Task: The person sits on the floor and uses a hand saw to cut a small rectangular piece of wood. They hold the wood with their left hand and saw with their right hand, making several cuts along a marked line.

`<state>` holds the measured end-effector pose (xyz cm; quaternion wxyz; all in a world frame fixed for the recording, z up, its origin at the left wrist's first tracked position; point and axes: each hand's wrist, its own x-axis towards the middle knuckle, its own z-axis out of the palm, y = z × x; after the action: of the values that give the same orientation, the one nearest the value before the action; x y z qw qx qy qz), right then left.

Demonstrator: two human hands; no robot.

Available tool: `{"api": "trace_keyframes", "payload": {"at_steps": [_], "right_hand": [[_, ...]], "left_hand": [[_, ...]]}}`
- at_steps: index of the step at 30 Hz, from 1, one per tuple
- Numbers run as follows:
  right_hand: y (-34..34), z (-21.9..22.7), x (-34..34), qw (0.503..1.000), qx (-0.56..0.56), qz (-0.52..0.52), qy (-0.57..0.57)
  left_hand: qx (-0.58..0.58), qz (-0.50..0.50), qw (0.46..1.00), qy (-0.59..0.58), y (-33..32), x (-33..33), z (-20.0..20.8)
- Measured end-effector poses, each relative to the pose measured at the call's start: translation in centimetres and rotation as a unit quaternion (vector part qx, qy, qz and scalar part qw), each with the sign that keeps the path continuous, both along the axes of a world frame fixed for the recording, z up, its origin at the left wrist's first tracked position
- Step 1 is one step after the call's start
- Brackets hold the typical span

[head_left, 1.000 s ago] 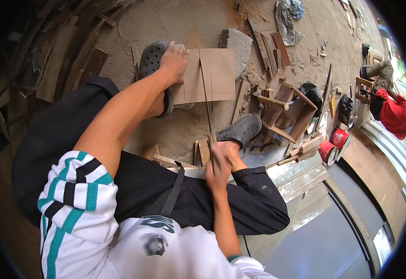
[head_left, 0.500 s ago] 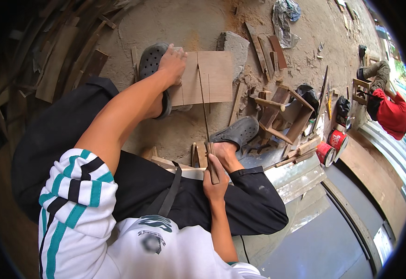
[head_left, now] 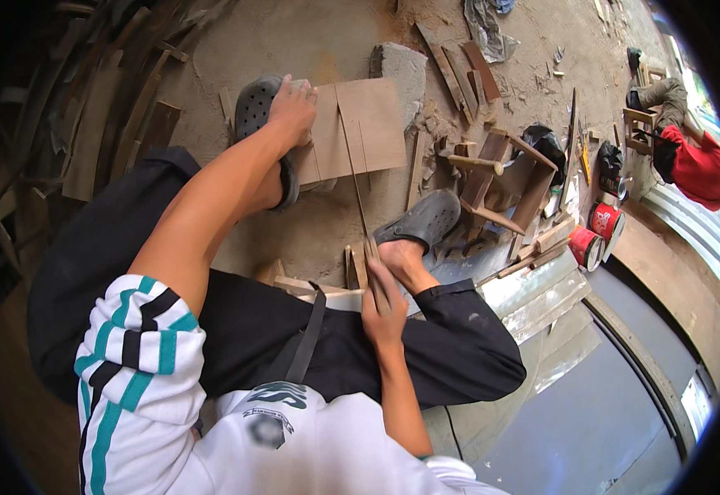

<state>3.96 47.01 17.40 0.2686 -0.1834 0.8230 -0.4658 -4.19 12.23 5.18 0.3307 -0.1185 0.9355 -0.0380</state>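
Observation:
A thin plywood board (head_left: 381,136) lies tilted near the top middle, with pencil-like lines and a narrow cut across it. My left hand (head_left: 294,111) grips its left edge, fingers bent over it, beside my dark clog (head_left: 254,106). Lower down, my right hand (head_left: 385,309) is closed around the wooden handle of a handsaw (head_left: 354,181). The long thin blade runs from my fist up onto the board, in line with the cut. Most of the handle is hidden by my fingers.
A grey stone block (head_left: 401,74) sits behind the board. Wood strips (head_left: 121,124) pile up at left. Right of my other clog (head_left: 426,219) lies a small wooden frame (head_left: 500,177), near red cans (head_left: 604,223). A person in red (head_left: 698,169) sits far right.
The view has shifted slightly. My right hand has turned a little on the saw, covering more of the handle. My left hand keeps its place on the board.

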Motion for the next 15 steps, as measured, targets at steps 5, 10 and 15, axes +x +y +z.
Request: {"api": "trace_keyframes", "payload": {"at_steps": [5,10,15], "right_hand": [[-8.2,-6.4,-6.1,0.998,-0.047,-0.017,0.049],[-0.5,-0.6,-1.6,0.995,-0.003,0.048,0.082],[-1.6,-2.7,-2.0,0.998,-0.022,0.039,0.051]], "left_hand": [[0.007,-0.012,1.000,0.007,0.7,-1.2,0.1],[0.000,-0.012,1.000,0.005,0.1,0.2,-0.3],[-0.010,-0.011,1.000,-0.011,0.2,0.2,-0.1]]}}
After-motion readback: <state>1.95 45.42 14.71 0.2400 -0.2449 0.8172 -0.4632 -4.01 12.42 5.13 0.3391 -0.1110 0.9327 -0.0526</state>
